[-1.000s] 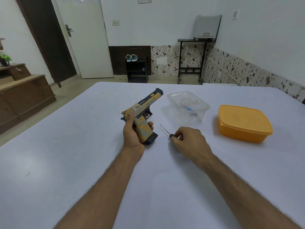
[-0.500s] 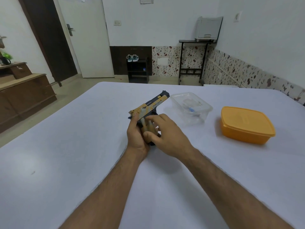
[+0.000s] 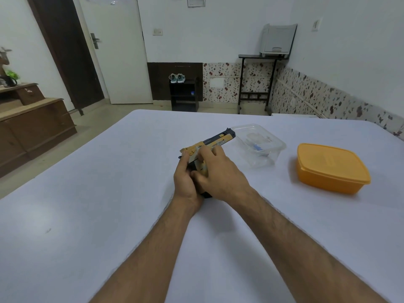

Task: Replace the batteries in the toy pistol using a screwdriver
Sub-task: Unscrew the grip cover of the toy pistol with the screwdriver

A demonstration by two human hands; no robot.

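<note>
Item: toy pistol (image 3: 218, 142), mid-table (image 3: 87, 193), muzzle far-right. My left hand (image 3: 185, 178) clamps its grip; my right hand (image 3: 218, 171) closes over the same spot. Screwdriver unseen. Step, likely: opening battery cover. Next: seat tip squarely.

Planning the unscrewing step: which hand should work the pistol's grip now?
Right. The left hand already clamps the toy pistol steady, while the right hand rests over the grip.

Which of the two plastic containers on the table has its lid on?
The orange container, farthest to the right, has its matching lid on. The clear container beside the toy pistol is open, with small items visible inside.
</note>
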